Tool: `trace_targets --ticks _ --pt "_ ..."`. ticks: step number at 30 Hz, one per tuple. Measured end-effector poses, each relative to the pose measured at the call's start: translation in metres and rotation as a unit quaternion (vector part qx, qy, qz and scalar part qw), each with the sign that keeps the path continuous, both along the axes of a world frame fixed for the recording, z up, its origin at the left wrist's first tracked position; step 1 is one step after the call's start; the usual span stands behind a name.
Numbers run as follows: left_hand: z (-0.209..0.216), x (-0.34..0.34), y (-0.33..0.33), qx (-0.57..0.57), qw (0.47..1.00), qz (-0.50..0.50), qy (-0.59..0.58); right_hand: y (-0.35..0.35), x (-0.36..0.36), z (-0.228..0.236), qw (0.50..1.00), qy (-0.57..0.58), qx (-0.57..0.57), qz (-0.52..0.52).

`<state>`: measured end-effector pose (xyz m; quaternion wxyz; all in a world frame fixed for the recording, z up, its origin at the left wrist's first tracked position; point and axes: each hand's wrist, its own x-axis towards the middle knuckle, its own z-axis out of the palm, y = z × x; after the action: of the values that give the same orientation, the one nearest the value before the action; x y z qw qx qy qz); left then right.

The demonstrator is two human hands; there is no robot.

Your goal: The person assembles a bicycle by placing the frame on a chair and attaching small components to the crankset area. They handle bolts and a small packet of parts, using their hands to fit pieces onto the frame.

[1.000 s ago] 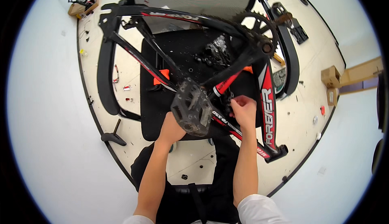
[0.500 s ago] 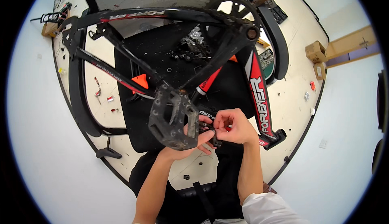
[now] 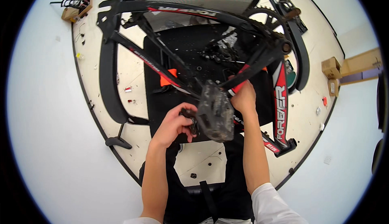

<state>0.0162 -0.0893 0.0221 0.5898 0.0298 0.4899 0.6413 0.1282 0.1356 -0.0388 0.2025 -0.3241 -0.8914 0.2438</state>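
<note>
A black and red bicycle frame [image 3: 279, 102] lies across a black chair seat [image 3: 162, 106], with a black pedal [image 3: 214, 112] jutting toward me. Left of the pedal, my left hand [image 3: 175, 123] is closed around a small dark metal bike part [image 3: 189, 120], whose exact kind I cannot make out. My right hand [image 3: 244, 97] reaches past the pedal to the red section of a frame tube. Its fingertips are hidden behind the tube, so their grip does not show. Beyond them lies a pile of small dark parts and clear plastic [image 3: 223, 49].
The chainring [image 3: 267, 13] and crank stand up at the far right. Chair armrests [image 3: 109, 82] flank the seat. An orange piece [image 3: 168, 77] lies on the seat's left. Cardboard boxes [image 3: 331, 68] stand at the right wall, and small parts are scattered on the floor.
My hands were together beside the pedal and are now apart. The left hand has moved left with the dark part; the right has reached forward to the frame tube. The view has shifted.
</note>
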Motion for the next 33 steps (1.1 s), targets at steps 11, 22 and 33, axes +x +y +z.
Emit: trace_targets --ticks 11,22,33 --pt "-0.002 -0.025 -0.024 0.013 0.998 0.037 0.048 0.013 0.005 -0.002 0.994 0.001 -0.101 -0.036" --pt "-0.002 -0.025 -0.021 0.009 0.99 0.068 0.12 0.013 0.009 0.018 0.972 0.006 -0.229 -0.052" --pt "-0.01 -0.029 -0.012 -0.106 0.984 0.114 0.087 0.014 0.037 0.035 0.928 0.043 -0.363 -0.072"
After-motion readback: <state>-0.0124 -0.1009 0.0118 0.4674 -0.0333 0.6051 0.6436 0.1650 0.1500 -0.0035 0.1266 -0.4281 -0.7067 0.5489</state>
